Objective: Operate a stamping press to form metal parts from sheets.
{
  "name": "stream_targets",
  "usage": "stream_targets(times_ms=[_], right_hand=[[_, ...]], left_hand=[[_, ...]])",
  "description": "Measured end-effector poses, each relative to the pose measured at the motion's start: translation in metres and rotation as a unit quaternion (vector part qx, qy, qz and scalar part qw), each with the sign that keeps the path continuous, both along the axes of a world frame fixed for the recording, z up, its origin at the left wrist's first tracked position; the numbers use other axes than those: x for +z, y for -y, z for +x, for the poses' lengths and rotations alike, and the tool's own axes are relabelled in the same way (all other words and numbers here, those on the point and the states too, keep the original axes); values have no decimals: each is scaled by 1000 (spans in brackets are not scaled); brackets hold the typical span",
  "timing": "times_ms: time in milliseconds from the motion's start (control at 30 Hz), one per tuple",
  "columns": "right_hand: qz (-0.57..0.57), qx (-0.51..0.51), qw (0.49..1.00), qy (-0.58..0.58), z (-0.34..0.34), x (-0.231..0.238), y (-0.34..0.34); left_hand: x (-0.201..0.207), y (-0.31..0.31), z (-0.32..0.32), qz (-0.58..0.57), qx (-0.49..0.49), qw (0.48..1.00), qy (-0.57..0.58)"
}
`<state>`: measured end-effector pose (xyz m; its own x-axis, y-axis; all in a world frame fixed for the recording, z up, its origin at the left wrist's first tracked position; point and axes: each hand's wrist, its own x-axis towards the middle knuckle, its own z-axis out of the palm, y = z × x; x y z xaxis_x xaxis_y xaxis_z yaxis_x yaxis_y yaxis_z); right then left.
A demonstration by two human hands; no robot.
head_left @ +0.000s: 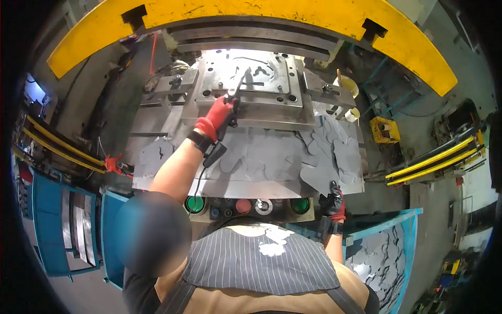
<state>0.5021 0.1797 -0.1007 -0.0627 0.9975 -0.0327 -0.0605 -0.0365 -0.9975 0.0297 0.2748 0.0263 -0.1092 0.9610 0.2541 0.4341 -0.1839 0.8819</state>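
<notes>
My left hand [225, 111], in a red and black glove, reaches over the press's lower die [209, 86]. It is closed round a long, slim dark tool [243, 80], perhaps pliers or tongs, whose tip is over the die face. A strap and a small black box with a cable sit at that wrist. My right hand [333, 203], gloved in black and red, is at the front right edge of the metal table [209, 187]. Its fingers are closed on the edge of a flat grey metal piece [320, 175], which lies among other cut sheet pieces [266, 152].
The yellow press beam [261, 11] spans the far side. Green and red buttons [243, 206] line a panel before me. A blue-framed bin [384, 256] of grey pieces stands at right; blue bins [112, 230] are at left. A yellow crate [385, 130] lies farther right.
</notes>
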Motion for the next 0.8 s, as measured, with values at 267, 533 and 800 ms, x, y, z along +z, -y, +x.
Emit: stream_targets(times_ms=[267, 533, 800], right_hand=[[-146, -27, 978, -146, -18, 28, 4], [-131, -15, 978, -162, -26, 29, 3], [-23, -20, 1000, -1, -19, 22, 7]], left_hand=[[2, 2, -9, 51, -9, 997, -49], [32, 23, 4, -102, -38, 941, 321], [46, -17, 12, -16, 57, 985, -162]])
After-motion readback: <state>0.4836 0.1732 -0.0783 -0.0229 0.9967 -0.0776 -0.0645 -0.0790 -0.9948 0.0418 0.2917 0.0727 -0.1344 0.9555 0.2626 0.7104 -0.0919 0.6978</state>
